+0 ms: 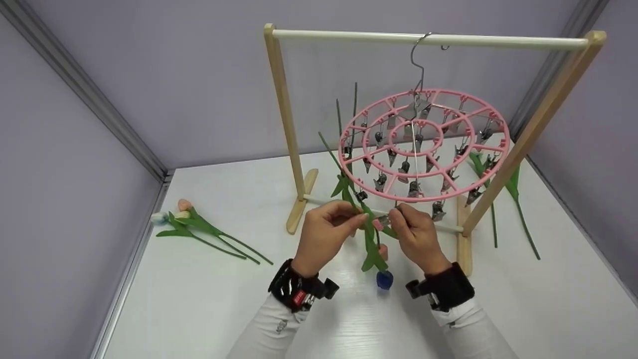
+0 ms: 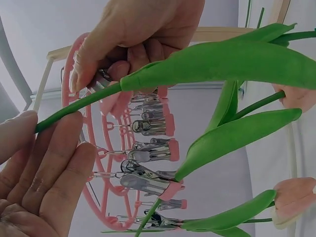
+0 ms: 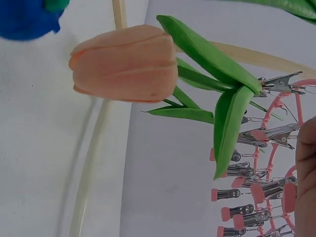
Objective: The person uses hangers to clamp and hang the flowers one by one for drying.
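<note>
Pink clip hanger, two hands.

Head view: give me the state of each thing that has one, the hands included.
Left hand: pinching the green stem.
Right hand: pinching a metal clip at that stem.
Pink clip hanger: hanging by its hook from the wooden rack.
Blue tulip: hanging head down.
Tulip bunch: lying flat on the table, unclipped.
Stems on the hanger's right: hanging from it.
</note>
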Tool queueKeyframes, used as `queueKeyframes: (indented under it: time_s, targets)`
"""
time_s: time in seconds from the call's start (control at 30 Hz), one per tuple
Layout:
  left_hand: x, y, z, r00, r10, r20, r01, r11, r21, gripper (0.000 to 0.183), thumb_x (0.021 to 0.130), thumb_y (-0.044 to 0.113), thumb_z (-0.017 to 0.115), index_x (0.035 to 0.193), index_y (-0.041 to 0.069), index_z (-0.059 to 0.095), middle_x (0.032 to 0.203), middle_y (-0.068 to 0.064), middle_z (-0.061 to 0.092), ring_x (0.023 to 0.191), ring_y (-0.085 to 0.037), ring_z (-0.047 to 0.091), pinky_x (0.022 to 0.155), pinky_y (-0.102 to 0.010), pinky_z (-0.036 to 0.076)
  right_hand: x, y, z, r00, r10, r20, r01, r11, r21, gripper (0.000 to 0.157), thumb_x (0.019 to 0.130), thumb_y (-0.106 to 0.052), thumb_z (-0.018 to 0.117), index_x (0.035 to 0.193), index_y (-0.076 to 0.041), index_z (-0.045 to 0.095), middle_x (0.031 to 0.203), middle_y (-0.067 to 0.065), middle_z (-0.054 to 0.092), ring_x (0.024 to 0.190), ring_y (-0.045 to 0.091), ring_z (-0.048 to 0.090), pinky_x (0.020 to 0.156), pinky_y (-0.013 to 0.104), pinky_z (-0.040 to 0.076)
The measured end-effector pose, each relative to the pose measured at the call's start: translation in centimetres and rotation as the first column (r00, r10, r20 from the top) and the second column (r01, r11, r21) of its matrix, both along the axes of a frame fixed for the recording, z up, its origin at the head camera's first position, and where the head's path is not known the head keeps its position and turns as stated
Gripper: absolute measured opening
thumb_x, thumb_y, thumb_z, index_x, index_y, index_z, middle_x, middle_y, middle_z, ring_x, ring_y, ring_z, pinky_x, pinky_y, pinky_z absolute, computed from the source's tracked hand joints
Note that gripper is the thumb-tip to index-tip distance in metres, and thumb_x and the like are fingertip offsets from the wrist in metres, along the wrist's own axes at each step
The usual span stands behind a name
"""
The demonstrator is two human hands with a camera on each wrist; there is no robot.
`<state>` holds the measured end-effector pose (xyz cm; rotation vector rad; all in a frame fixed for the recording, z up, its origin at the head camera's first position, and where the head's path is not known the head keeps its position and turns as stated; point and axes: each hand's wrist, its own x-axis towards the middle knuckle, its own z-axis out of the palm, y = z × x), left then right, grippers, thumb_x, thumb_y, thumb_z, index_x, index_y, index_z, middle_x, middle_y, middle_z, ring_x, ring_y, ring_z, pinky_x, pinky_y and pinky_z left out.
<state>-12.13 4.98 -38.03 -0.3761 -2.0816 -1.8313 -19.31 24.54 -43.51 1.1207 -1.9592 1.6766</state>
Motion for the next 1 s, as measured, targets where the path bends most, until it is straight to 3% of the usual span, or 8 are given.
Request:
queueKeyframes:
  time_s: [0.17, 0.3, 0.5, 1.0]
  targets:
    - [-0.36, 0.07, 0.19, 0.999, 0.040, 0.034, -0.041, 0.998, 0.050, 0.013, 0.089, 0.015, 0.077, 0.095, 0.005, 0.074, 0.084, -0.003, 0.072, 0.070, -0.020, 0.069, 0.061, -0.027, 0.055, 0.21, -0.33, -0.18, 0.998, 0.059, 0.009, -0.058, 0.994, -0.088, 0.034, 0.107, -0.010, 0.045, 0.076, 0.003, 0.051, 0.063, 0.014, 0.046, 0.057, 0.014, 0.048, 0.054, 0.021, 0.042]
    - [-0.51, 0.20, 0.57, 0.998, 0.052, 0.037, -0.055, 0.994, 0.097, 0.013, 0.088, 0.011, 0.077, 0.095, 0.001, 0.073, 0.085, -0.005, 0.073, 0.075, -0.022, 0.071, 0.065, -0.028, 0.056, 0.47, -0.48, -0.05, 0.996, 0.087, 0.027, -0.083, 0.989, -0.119, 0.036, 0.107, -0.014, 0.047, 0.075, 0.002, 0.051, 0.064, 0.010, 0.042, 0.059, 0.012, 0.044, 0.054, 0.022, 0.038]
    - [-0.66, 0.49, 0.76, 0.999, 0.038, 0.034, -0.043, 0.986, 0.159, 0.017, 0.087, 0.008, 0.077, 0.096, -0.005, 0.071, 0.085, -0.009, 0.073, 0.075, -0.025, 0.072, 0.063, -0.031, 0.056, 0.64, -0.51, 0.09, 0.997, 0.079, 0.019, -0.077, 0.993, -0.089, 0.034, 0.106, -0.019, 0.049, 0.076, -0.003, 0.052, 0.064, 0.006, 0.041, 0.057, 0.012, 0.039, 0.051, 0.026, 0.031]
    - [-0.93, 0.59, 0.40, 0.999, 0.018, 0.032, -0.024, 0.983, 0.182, 0.019, 0.088, 0.011, 0.077, 0.097, -0.005, 0.070, 0.086, -0.009, 0.073, 0.077, -0.026, 0.072, 0.067, -0.035, 0.059, 0.33, -0.25, 0.00, 0.996, 0.094, 0.012, -0.093, 0.995, -0.035, 0.035, 0.106, -0.026, 0.049, 0.079, -0.004, 0.052, 0.064, 0.005, 0.040, 0.055, 0.013, 0.037, 0.049, 0.027, 0.028]
